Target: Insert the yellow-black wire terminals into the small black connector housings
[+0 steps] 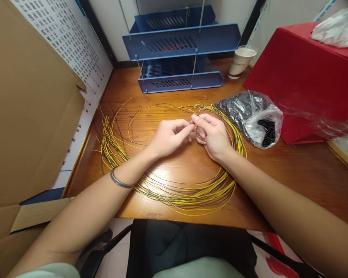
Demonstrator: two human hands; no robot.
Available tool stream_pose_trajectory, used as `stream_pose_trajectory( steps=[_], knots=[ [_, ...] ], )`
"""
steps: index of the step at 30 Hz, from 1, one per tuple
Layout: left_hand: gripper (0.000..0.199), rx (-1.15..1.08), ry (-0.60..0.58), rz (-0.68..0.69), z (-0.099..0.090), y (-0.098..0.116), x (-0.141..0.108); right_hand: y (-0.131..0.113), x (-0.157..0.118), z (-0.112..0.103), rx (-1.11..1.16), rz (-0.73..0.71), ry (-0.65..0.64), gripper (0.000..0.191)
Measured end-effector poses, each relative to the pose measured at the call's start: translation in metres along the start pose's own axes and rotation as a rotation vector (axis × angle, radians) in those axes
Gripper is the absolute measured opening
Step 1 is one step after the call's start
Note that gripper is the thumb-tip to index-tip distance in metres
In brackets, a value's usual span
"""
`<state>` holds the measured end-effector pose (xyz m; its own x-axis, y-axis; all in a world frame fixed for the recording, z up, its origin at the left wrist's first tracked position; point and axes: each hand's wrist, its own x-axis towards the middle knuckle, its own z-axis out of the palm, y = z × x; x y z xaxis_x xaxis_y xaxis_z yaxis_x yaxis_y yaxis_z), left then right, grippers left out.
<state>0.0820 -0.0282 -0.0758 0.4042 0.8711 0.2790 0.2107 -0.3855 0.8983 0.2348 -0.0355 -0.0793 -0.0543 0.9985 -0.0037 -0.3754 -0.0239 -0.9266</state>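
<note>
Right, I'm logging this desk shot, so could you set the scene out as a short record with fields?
left hand: fingers pinched together
right hand: fingers pinched, close to left
between fingers: too small to tell
beneath: looped yellow and dark wires
surface: wooden table
beside wires: plastic bag, black contents
further back: blue rack, cup

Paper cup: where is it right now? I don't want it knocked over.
In the head view, the paper cup stands toward the back right, between the blue rack and the red box.
</note>
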Motion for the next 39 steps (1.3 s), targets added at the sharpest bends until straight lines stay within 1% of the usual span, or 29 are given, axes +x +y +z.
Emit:
stream_pose_trajectory(
  steps=[5,8,12,16,23,27,30,35,39],
  knots=[
    [0.030,-0.006,-0.011,0.009,0.0006,-0.0017,0.0003,0.0018,0.0002,-0.0011,-0.026,-0.029,0.031,0.038],
    [0.031,0.014,-0.020,0.027,0.0003,-0.0023,-0.0002,0.0040,0.0004,-0.0028,-0.065,-0.052,0.019,0.039],
    [0.031,0.095,0.028,0.040,0.0005,-0.0022,-0.0007,0.0068,0.0002,-0.0046,-0.129,-0.124,-0.034,0.039],
    [0.030,0.144,0.069,0.058,0.0011,-0.0015,-0.0003,0.0089,0.0004,-0.0051,-0.179,-0.175,-0.042,0.040],
    [0.028,0.216,0.101,0.107,0.0003,-0.0021,-0.0001,0.0090,0.0019,-0.0048,-0.190,-0.166,-0.051,0.039],
    [0.029,0.243,0.125,0.080,0.0007,-0.0019,0.0001,0.0090,0.0039,-0.0048,-0.181,-0.181,0.006,0.042],
    [0.028,0.271,0.153,0.100,0.0010,-0.0001,-0.0005,0.0087,0.0047,-0.0047,-0.170,-0.174,0.032,0.045],
    [0.028,0.318,0.160,0.163,0.0016,0.0017,-0.0031,0.0082,0.0035,-0.0047,-0.158,-0.143,-0.004,0.042],
    [0.028,0.343,0.155,0.151,0.0020,0.0005,-0.0040,0.0079,0.0030,-0.0048,-0.160,-0.145,-0.015,0.040]
  ],
)
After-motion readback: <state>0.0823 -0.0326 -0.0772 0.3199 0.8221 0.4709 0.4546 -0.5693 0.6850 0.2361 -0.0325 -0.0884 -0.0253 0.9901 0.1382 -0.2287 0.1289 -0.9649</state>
